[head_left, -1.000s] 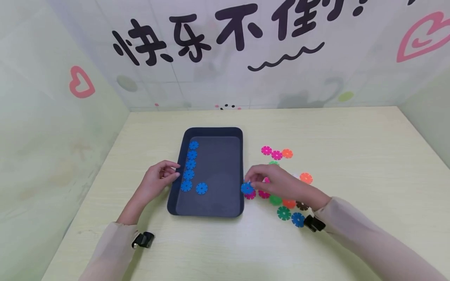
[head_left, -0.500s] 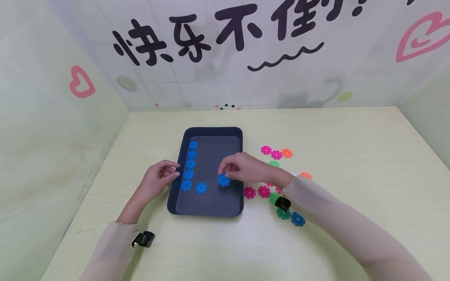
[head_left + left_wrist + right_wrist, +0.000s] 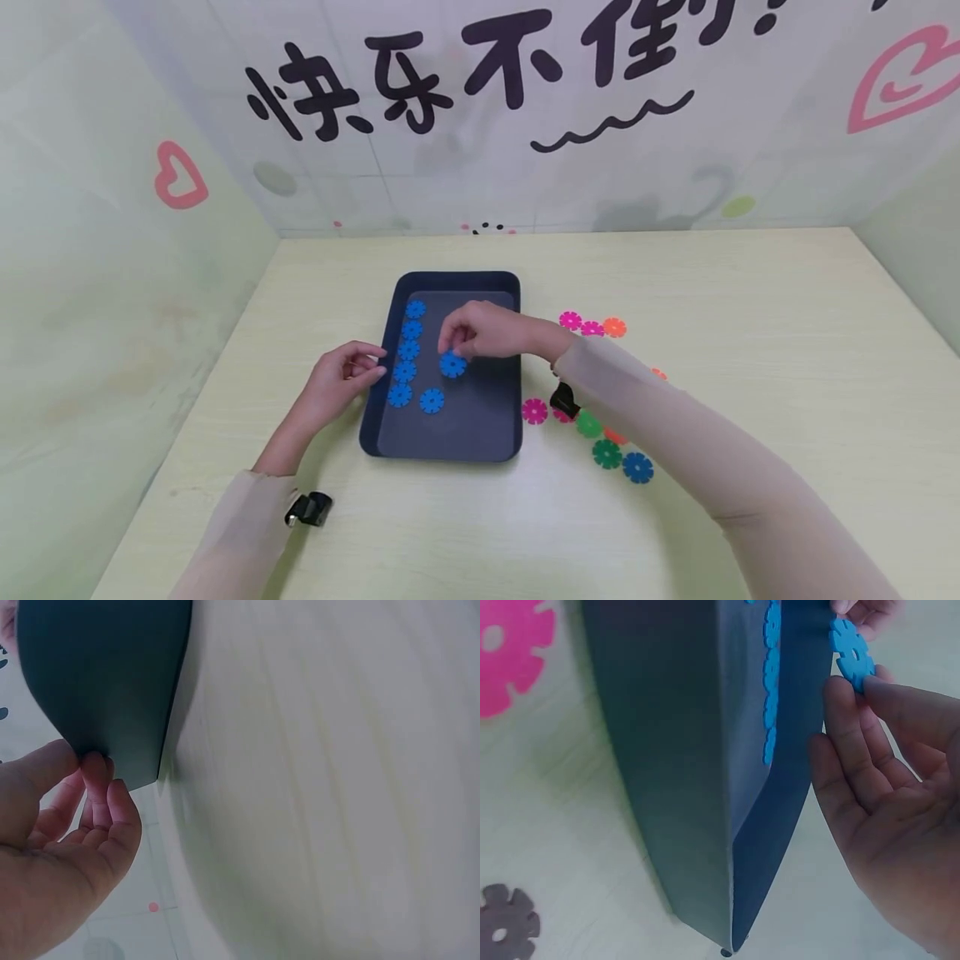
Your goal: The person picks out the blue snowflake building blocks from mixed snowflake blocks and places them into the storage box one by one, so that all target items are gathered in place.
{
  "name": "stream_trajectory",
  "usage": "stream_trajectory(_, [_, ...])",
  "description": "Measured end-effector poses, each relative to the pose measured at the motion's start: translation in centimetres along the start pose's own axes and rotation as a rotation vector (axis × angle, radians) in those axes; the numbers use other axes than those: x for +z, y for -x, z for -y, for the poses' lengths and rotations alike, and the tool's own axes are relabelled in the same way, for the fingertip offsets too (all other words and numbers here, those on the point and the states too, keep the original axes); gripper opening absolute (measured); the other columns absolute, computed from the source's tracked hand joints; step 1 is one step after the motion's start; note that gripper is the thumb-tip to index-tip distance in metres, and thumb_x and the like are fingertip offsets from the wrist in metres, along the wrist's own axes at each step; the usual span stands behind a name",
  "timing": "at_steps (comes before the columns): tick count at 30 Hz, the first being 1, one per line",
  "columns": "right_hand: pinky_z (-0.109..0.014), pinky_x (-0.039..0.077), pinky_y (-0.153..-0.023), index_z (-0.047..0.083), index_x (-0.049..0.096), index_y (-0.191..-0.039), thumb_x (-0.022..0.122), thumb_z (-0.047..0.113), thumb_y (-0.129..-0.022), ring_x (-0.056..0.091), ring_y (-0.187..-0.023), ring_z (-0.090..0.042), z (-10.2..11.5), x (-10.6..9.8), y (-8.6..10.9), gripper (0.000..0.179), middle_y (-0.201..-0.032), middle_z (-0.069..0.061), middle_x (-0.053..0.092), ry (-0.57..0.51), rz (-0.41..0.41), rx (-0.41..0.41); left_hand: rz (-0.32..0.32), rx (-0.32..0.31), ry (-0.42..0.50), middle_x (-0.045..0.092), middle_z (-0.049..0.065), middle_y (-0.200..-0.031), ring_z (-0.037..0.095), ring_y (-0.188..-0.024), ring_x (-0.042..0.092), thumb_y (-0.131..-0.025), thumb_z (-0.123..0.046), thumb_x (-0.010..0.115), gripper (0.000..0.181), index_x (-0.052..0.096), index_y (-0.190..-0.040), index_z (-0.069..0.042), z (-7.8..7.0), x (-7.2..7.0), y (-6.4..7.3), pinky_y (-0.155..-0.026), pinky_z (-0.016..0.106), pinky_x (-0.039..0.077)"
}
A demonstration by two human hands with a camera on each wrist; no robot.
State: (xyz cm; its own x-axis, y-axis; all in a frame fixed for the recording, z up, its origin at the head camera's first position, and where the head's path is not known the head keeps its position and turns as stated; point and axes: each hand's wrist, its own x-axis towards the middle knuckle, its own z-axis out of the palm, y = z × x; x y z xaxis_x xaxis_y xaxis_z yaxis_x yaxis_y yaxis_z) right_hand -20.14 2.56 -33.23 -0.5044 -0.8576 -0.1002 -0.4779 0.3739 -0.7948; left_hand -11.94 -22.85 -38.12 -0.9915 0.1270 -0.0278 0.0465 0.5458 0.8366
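My right hand (image 3: 491, 329) is over the dark tray (image 3: 513, 433), pinching a blue snowflake disc (image 3: 452, 364) between thumb and fingers. In the right wrist view that same blue disc (image 3: 853, 654) is tilted on edge at the fingertips. Along the tray's left side runs a column of several blue discs (image 3: 408, 350). One more blue disc (image 3: 431, 401) lies to the right of the column's near end. My left hand (image 3: 337, 383) holds the tray's left rim with thumb and fingertips, as the left wrist view shows at the tray wall (image 3: 112, 682).
Right of the tray, loose discs lie on the table: pink (image 3: 535, 411), green (image 3: 607, 454), blue (image 3: 638, 467) and orange (image 3: 615, 327). My right sleeve (image 3: 675, 425) covers part of this group. A printed wall (image 3: 480, 192) stands behind the table.
My right hand has carried the blue disc from the tray's right edge leftward and slightly away, toward the blue column. The left hand stays at the rim.
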Motion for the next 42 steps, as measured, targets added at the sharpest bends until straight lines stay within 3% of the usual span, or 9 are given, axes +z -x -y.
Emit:
stream_trajectory(8, [-0.025,0.050,-0.069,-0.003,0.065,-0.098,0.056,-0.005,-0.087,0.060,-0.068,-0.019,0.1,-0.4,-2.5,0.014,-0.080,-0.008,0.065,-0.041,0.120,0.064,-0.004,-0.003,-0.006,0.059,0.014,-0.089,0.022,-0.074,0.056,-0.088,-0.006,0.061,0.024,0.059,-0.109,0.004,0.2,0.1,-0.1,-0.062,0.022,0.046])
stream_trajectory(17, [-0.025,0.051,-0.069,-0.005,0.065,-0.098,0.054,-0.009,-0.086,0.061,-0.068,-0.021,0.4,0.5,-4.9,0.017,-0.084,-0.011,0.065,-0.047,0.181,0.118,0.004,0.001,0.017,0.059,0.015,-0.089,0.023,-0.074,0.057,-0.088,-0.005,0.061,0.024,0.059,-0.110,0.004,0.1,0.2,-0.2,-0.062,0.023,0.047])
stream_trajectory(42, [-0.028,0.050,-0.069,-0.002,0.069,-0.094,0.057,-0.005,-0.086,0.058,-0.066,-0.017,-0.9,1.3,-6.6,0.015,-0.086,-0.007,0.063,0.053,0.200,0.247,0.003,-0.010,0.006,0.059,0.014,-0.089,0.023,-0.075,0.057,-0.088,-0.005,0.061,0.024,0.059,-0.110,0.003,0.1,0.0,-0.3,-0.063,0.023,0.047])
